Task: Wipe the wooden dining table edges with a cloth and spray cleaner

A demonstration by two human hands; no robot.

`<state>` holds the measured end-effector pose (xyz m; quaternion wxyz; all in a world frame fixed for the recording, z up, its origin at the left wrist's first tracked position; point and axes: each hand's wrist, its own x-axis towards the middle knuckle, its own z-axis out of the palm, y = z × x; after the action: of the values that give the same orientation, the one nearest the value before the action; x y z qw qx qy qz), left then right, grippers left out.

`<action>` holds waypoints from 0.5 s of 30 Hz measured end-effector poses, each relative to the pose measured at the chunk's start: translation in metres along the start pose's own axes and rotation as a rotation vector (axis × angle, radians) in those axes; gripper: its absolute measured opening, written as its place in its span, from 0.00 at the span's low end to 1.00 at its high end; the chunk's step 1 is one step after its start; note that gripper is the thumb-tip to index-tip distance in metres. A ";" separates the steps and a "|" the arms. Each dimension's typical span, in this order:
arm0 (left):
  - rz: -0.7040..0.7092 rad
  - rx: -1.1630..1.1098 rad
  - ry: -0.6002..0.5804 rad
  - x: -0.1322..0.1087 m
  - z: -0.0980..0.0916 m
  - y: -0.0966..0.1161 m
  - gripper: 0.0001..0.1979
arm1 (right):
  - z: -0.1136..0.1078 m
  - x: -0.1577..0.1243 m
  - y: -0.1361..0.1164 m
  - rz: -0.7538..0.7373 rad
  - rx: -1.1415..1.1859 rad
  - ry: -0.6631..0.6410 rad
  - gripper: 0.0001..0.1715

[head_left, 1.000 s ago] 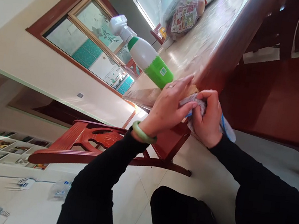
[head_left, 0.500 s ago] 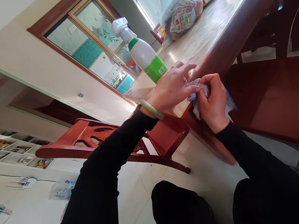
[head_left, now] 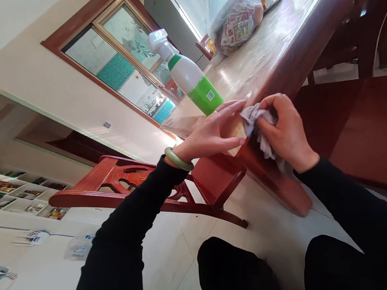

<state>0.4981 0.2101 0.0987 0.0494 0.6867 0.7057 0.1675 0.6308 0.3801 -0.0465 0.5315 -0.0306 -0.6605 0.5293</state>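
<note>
The view is rolled sideways. My right hand (head_left: pixel 286 130) grips a crumpled grey cloth (head_left: pixel 258 126) and presses it against the rounded edge of a red-brown wooden table (head_left: pixel 291 57). My left hand (head_left: pixel 212 133), with a green bangle at the wrist, rests on the table corner with its fingers stretched out flat, just beside the cloth. A white and green spray bottle (head_left: pixel 189 78) stands on the tabletop close to my left hand's fingers.
A clear plastic bag (head_left: pixel 234 16) of printed packets sits farther along the table. A red wooden chair (head_left: pixel 142 191) stands beside the table over a pale tiled floor. My dark-trousered knees fill the lower frame. A framed window (head_left: pixel 119 59) is in the wall beyond.
My right hand has slid the cloth along the table edge. My left hand has let go of the cloth and now lies flat on the corner with fingers extended.
</note>
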 end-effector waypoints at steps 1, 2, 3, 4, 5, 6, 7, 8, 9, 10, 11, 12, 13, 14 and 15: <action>0.001 -0.010 0.022 -0.002 0.004 0.000 0.43 | 0.000 -0.001 -0.002 -0.005 0.021 -0.017 0.13; -0.003 -0.011 0.042 -0.003 0.008 0.000 0.43 | -0.001 -0.002 -0.004 -0.011 0.037 -0.032 0.13; -0.010 -0.005 0.062 -0.005 0.011 0.002 0.42 | -0.001 -0.002 -0.005 -0.017 0.042 -0.038 0.13; -0.017 0.007 0.079 -0.006 0.015 0.004 0.41 | -0.002 0.001 -0.004 -0.019 0.033 -0.029 0.13; -0.023 0.019 0.095 -0.008 0.017 0.006 0.40 | -0.004 0.005 0.000 -0.011 0.019 -0.012 0.13; -0.025 0.028 0.110 -0.009 0.020 0.008 0.39 | -0.005 0.010 0.004 0.010 0.010 0.007 0.13; -0.023 0.031 0.124 -0.009 0.022 0.010 0.38 | -0.007 0.015 0.010 0.045 0.018 0.022 0.13; -0.020 0.030 0.137 -0.010 0.023 0.011 0.37 | -0.008 0.019 0.015 0.092 0.047 0.029 0.14; -0.018 0.028 0.146 -0.010 0.024 0.011 0.37 | -0.009 0.020 0.020 0.143 0.090 0.028 0.14; -0.018 0.026 0.153 -0.009 0.025 0.011 0.37 | -0.008 0.018 0.022 0.189 0.134 0.019 0.15; -0.019 0.025 0.161 -0.009 0.026 0.010 0.37 | -0.007 0.014 0.023 0.223 0.166 0.008 0.17; -0.020 0.023 0.167 -0.009 0.027 0.009 0.38 | -0.006 0.008 0.022 0.240 0.177 0.006 0.21; -0.021 0.019 0.174 -0.008 0.028 0.007 0.38 | -0.004 0.002 0.019 0.243 0.165 0.010 0.25; -0.020 0.011 0.181 -0.008 0.029 0.005 0.38 | -0.002 -0.004 0.014 0.237 0.138 0.016 0.29; -0.016 0.002 0.190 -0.008 0.030 0.004 0.38 | -0.001 -0.009 0.009 0.229 0.105 0.021 0.30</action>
<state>0.5112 0.2075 0.0706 -0.0171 0.6620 0.7130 0.2305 0.6306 0.3796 -0.0595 0.4755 -0.0834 -0.6185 0.6200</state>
